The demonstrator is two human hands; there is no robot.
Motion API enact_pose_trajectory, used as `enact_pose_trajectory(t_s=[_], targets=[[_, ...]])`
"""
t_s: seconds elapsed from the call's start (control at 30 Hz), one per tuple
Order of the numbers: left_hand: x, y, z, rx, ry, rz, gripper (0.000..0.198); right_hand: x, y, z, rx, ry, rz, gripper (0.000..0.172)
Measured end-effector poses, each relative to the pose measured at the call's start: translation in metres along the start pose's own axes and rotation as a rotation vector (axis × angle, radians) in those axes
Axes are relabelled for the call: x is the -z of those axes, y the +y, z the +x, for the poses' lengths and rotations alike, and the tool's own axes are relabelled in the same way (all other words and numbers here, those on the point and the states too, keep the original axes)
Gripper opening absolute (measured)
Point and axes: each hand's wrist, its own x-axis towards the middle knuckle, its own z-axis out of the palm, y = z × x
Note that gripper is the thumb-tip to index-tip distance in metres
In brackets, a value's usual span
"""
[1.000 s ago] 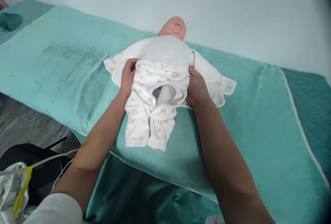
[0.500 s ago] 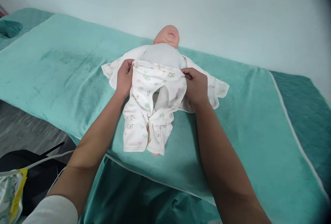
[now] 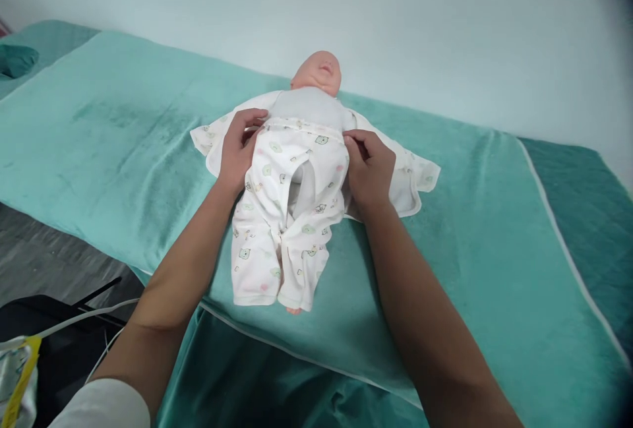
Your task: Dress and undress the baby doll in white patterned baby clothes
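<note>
A baby doll (image 3: pixel 316 73) lies on its back on a teal towel (image 3: pixel 123 138), head toward the wall. White printed baby trousers (image 3: pixel 277 230) cover its legs and reach up to its grey belly. My left hand (image 3: pixel 238 150) pinches the waistband on the doll's left side as I see it. On the other side my right hand (image 3: pixel 368 167) grips the waistband too. An open white printed top (image 3: pixel 410 174) lies spread under the doll. One small foot (image 3: pixel 294 310) peeks out of a trouser leg.
The towel covers a padded bed against a pale wall (image 3: pixel 395 12). A darker teal cover (image 3: pixel 593 197) shows at the right. At the lower left are a black object (image 3: pixel 59 342), a white cable (image 3: pixel 89 314) and a bag with a yellow tag (image 3: pixel 17 382).
Both hands have drawn the trouser waistband higher up the doll's belly. The trouser legs now sit straighter and more stretched out.
</note>
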Motion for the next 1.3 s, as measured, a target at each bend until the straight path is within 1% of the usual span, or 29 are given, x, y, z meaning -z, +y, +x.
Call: enact_pose_trajectory(t_s=[0.07, 0.17, 0.27, 0.33, 0.43, 0.5, 0.63, 0.73, 0.83, 0.93, 1.0, 1.1, 1.2, 1.3], targets=[[0.002, 0.003, -0.001, -0.03, -0.031, 0.033, 0.028, 0.0, -0.006, -0.001, 0.081, -0.009, -0.034, 0.02], [0.002, 0.007, 0.002, -0.068, -0.068, 0.036, 0.031, 0.003, -0.011, 0.003, 0.172, -0.078, -0.047, 0.018], [0.002, 0.012, 0.008, -0.032, -0.105, 0.052, 0.027, 0.006, -0.013, 0.011, 0.235, -0.163, -0.079, 0.016], [0.003, 0.018, 0.014, 0.009, -0.165, 0.102, 0.024, 0.006, -0.014, 0.017, 0.27, -0.211, -0.141, 0.015], [0.004, 0.028, 0.021, 0.016, -0.284, 0.227, 0.035, 0.002, -0.013, 0.026, 0.286, -0.237, -0.244, 0.017], [0.003, 0.031, 0.026, -0.01, -0.312, 0.29, 0.036, -0.003, -0.009, 0.032, 0.237, -0.214, -0.239, 0.016], [-0.002, 0.028, 0.037, -0.089, -0.228, 0.355, 0.011, -0.01, 0.002, 0.043, 0.049, -0.183, -0.111, 0.014], [-0.008, 0.016, 0.051, -0.112, -0.205, 0.334, 0.015, -0.013, 0.011, 0.05, -0.064, -0.198, -0.046, 0.014], [-0.015, 0.001, 0.063, -0.067, -0.156, 0.237, 0.019, -0.014, 0.017, 0.055, -0.179, -0.228, 0.041, 0.018], [-0.02, -0.012, 0.067, -0.004, -0.111, 0.153, 0.021, -0.011, 0.016, 0.056, -0.22, -0.268, 0.143, 0.019], [-0.021, -0.018, 0.064, 0.018, -0.098, 0.104, 0.022, -0.007, 0.013, 0.055, -0.218, -0.332, 0.184, 0.018], [-0.019, -0.023, 0.06, -0.005, -0.103, 0.076, 0.025, -0.001, 0.009, 0.053, -0.223, -0.422, 0.206, 0.02], [-0.015, -0.023, 0.058, -0.064, -0.158, 0.091, 0.028, 0.0, 0.009, 0.051, -0.254, -0.422, 0.26, 0.026], [-0.013, -0.019, 0.057, -0.064, -0.182, 0.096, 0.028, -0.004, 0.015, 0.05, -0.346, -0.385, 0.375, 0.033]])
